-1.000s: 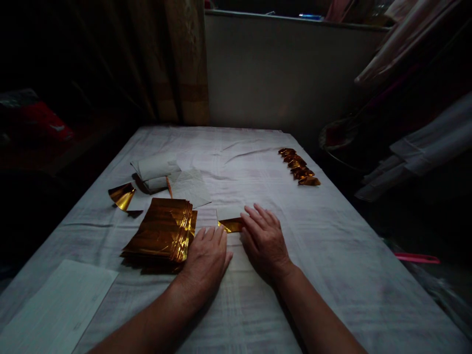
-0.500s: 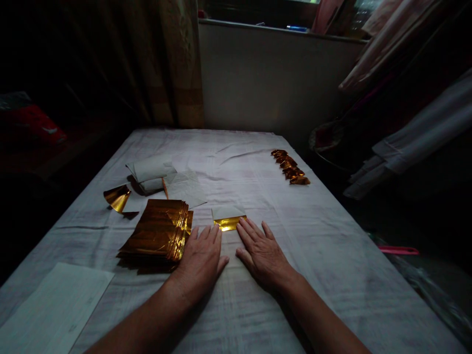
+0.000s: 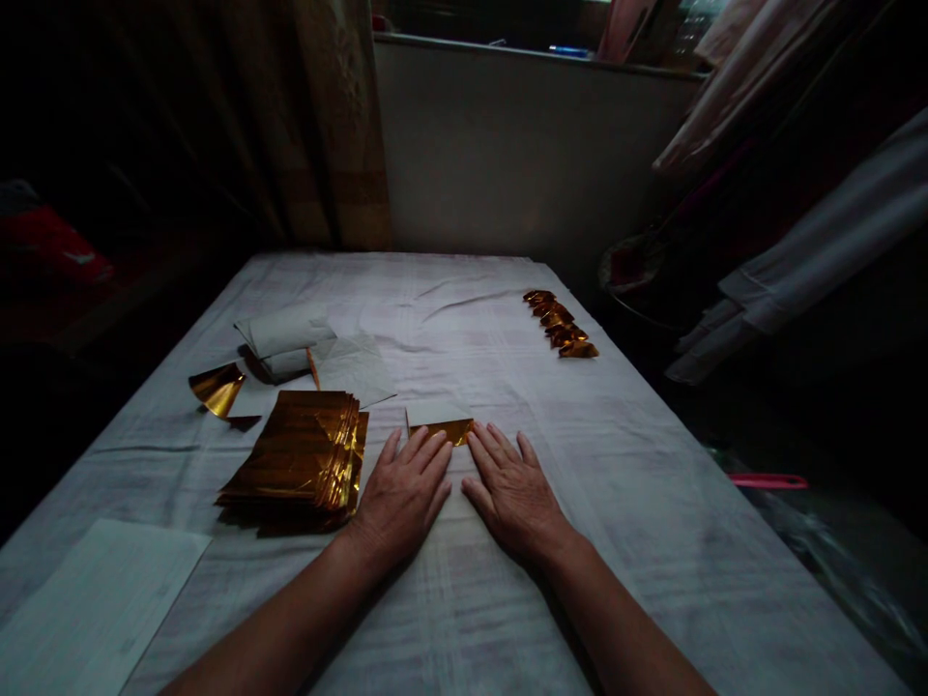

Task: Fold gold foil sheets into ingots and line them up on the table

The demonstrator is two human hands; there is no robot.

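A small sheet of gold foil paper [image 3: 439,416] lies on the table, its near part folded up so a gold strip shows below the pale backing. My left hand [image 3: 406,483] rests flat with fingers stretched over the near edge of that strip, covering part of it. Flat on the cloth, my right hand [image 3: 513,493] touches the strip's right end with its fingertips, the thumb held apart. Left of my left hand sits a thick stack of gold foil paper [image 3: 294,454].
Folded gold pieces [image 3: 555,324] stand in a row at the far right of the cloth-covered table [image 3: 616,541]. Behind the stack lie crumpled pale papers [image 3: 290,333] and a curled gold scrap [image 3: 219,390]. A white sheet [image 3: 101,599] lies at the near left. Hanging clothes [image 3: 819,251] are beyond the right edge.
My left hand has slid to the right along the folded strip, covering more of it. My right hand stays at the strip's right end. The whole view has shifted slightly.
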